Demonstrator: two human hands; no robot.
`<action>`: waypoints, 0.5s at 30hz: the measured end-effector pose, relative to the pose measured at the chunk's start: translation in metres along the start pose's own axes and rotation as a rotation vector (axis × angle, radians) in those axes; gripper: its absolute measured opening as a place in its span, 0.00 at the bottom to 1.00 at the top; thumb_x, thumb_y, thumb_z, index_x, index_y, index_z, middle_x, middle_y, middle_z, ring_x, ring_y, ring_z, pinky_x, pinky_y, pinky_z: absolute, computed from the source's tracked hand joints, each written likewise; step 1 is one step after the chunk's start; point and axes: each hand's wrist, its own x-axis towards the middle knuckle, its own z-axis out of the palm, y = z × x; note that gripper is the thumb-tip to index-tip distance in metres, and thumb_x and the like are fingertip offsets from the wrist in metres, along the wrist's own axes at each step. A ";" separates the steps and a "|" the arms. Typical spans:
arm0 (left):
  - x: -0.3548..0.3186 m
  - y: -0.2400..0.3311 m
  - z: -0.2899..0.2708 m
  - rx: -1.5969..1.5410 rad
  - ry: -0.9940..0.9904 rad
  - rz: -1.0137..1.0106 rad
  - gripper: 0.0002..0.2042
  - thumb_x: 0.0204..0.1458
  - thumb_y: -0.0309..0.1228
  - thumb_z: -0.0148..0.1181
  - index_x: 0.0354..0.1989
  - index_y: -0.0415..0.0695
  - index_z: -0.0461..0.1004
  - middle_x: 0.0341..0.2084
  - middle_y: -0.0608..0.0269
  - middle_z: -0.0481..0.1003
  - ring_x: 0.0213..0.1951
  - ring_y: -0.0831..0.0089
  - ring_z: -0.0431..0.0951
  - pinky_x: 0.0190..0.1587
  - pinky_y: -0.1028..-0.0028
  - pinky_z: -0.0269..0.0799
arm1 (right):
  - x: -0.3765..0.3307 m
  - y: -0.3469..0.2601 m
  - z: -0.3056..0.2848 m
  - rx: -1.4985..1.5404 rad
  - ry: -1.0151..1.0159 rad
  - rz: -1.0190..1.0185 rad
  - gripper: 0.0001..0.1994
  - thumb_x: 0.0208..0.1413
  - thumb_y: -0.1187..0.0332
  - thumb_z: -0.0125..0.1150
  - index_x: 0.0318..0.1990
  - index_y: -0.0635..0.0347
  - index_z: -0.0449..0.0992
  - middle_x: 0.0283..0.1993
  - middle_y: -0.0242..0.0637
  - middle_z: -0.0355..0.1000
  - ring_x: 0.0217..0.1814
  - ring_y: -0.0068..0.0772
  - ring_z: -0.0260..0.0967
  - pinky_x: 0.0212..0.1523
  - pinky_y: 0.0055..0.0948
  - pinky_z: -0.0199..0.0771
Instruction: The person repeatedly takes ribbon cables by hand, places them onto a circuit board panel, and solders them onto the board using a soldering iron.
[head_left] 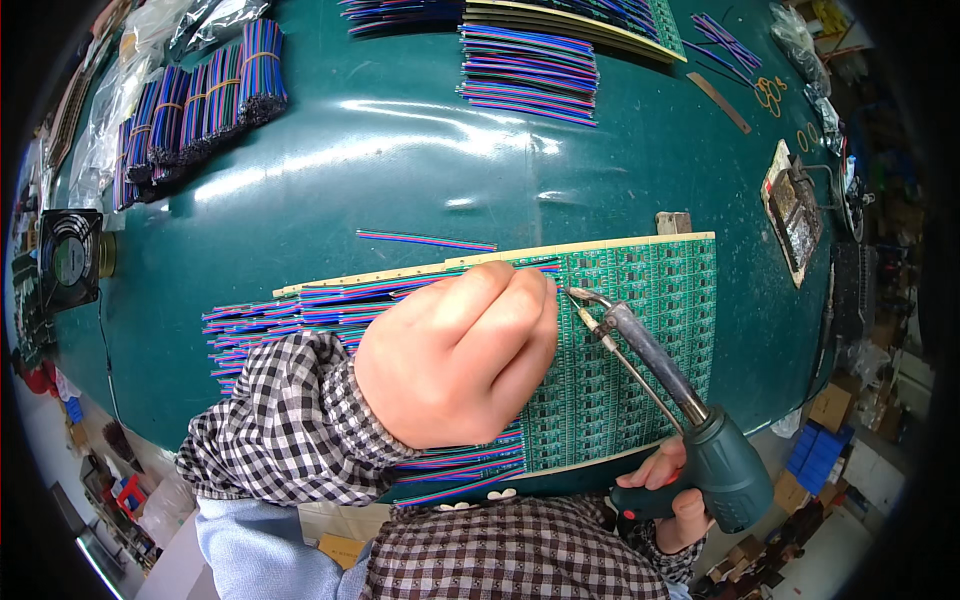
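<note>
A panel of green circuit boards (640,340) with cream edge strips lies in front of me. Strips of red, green and blue wire (262,330) fan out from its left part. My left hand (465,360) is closed over the panel, its fingertips pinching a wire strip, mostly hidden, whose blue end barely shows. My right hand (680,485) is wrapped round the handle of a dark green soldering gun (722,470), seen at the lower right. The gun's hot tip (578,293) and the thin feed tube (610,345) beside it meet the boards just right of my left fingertips.
A loose wire strip (425,240) lies beyond the panel. Bundled wires (205,105) and a small fan (72,260) stand at the left. Another wire stack (528,75) sits at the far side. An iron stand (795,210), rubber bands (768,95) and a metal strip (720,102) are at the right.
</note>
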 end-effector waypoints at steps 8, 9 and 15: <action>-0.001 0.003 0.003 0.025 0.016 -0.008 0.16 0.33 0.24 0.58 0.34 0.31 0.76 0.33 0.55 0.71 0.32 0.65 0.75 0.34 0.73 0.76 | -0.001 0.003 -0.001 0.007 -0.012 0.007 0.34 0.51 0.51 0.64 0.53 0.73 0.61 0.30 0.40 0.67 0.36 0.39 0.71 0.39 0.46 0.80; -0.001 0.003 0.003 0.031 0.017 -0.009 0.16 0.33 0.24 0.58 0.34 0.31 0.76 0.33 0.55 0.72 0.32 0.65 0.75 0.34 0.73 0.76 | -0.001 0.002 0.001 0.012 -0.001 -0.022 0.34 0.51 0.51 0.64 0.53 0.73 0.61 0.30 0.40 0.67 0.36 0.39 0.71 0.39 0.45 0.80; -0.001 0.002 0.001 0.032 0.000 -0.013 0.16 0.33 0.24 0.58 0.35 0.31 0.76 0.33 0.55 0.72 0.32 0.65 0.75 0.34 0.73 0.76 | 0.001 0.007 0.001 0.049 0.022 -0.081 0.32 0.51 0.52 0.64 0.52 0.72 0.62 0.31 0.42 0.68 0.36 0.39 0.72 0.37 0.44 0.81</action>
